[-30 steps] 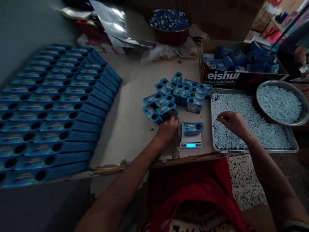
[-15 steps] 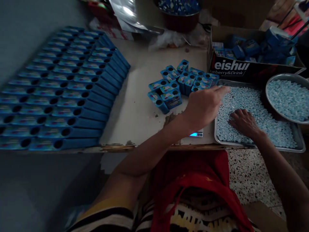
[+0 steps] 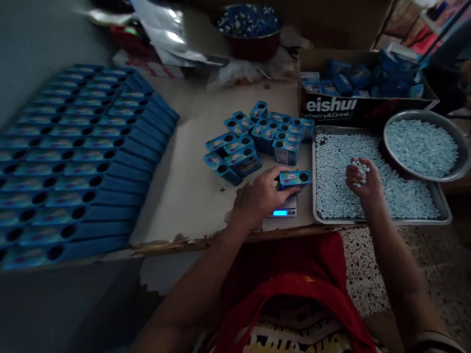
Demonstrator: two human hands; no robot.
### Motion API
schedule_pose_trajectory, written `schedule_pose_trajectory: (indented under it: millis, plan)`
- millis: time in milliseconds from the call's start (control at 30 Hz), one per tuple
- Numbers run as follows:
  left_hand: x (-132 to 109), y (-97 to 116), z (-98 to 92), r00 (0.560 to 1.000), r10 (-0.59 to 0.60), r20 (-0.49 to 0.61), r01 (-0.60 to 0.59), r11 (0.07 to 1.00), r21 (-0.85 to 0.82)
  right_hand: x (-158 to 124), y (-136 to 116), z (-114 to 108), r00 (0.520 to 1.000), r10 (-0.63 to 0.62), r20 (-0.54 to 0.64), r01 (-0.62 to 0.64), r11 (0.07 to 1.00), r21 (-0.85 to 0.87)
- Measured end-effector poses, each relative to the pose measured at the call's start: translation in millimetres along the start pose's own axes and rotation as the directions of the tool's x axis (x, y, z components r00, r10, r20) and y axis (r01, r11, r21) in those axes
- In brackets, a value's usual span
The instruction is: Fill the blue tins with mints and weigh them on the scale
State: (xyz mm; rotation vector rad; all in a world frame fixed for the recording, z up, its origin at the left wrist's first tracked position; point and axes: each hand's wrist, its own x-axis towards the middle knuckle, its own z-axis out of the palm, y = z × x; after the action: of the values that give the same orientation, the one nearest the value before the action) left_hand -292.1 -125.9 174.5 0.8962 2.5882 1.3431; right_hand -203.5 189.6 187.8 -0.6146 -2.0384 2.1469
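My left hand [image 3: 265, 193] grips a small blue box [image 3: 295, 178] with a round dark hole in its top. The box is at a small digital scale [image 3: 287, 211] with a lit blue display; whether it rests on the scale I cannot tell. Above the metal tray [image 3: 315, 196], my right hand [image 3: 370, 184] is cupped, palm up, with fingers curled around a heap of pale blue candies [image 3: 361, 170]. More of these small pieces [image 3: 342, 171] cover the tray. Several similar boxes [image 3: 270, 130] stand in a loose group beyond the scale.
Rows of blue boxes [image 3: 84, 157] fill the table's left side. A round metal pan [image 3: 464, 164] of the same candies overlaps the tray's right corner. Behind it stands a black carton [image 3: 375, 107] of blue boxes. A dark red pot [image 3: 253, 46] sits at the back.
My left hand has come back from over the tray and now holds a blue box by the scale. My right hand has lifted out of the candies with a handful. The view has shifted.
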Motion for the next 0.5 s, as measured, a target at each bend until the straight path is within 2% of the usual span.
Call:
schedule_pose_trajectory:
  millis: [100, 200, 367, 500]
  plan:
    - [33, 40, 16.0, 0.98, 0.196, 0.017, -0.195, 0.98, -0.027, -7, -19, 19, 0.985, -0.153, -0.081, 0.164, 0.975, 0.15]
    - [57, 66, 32.0, 0.96, 0.276, 0.046, -0.273, 0.96, -0.058, -10, -35, 34, 0.952, -0.236, -0.195, 0.279, 0.931, 0.236]
    - [67, 73, 56.6, 0.96, 0.268, 0.086, -0.264, 0.963, -0.047, -15, -51, 44, 0.918, -0.28, -0.279, 0.373, 0.848, 0.377]
    - [67, 73, 66.0, 0.955, 0.262, 0.142, -0.265, 0.964, 0.005, -21, -54, 46, 0.903, -0.263, -0.339, 0.372, 0.875, 0.311]
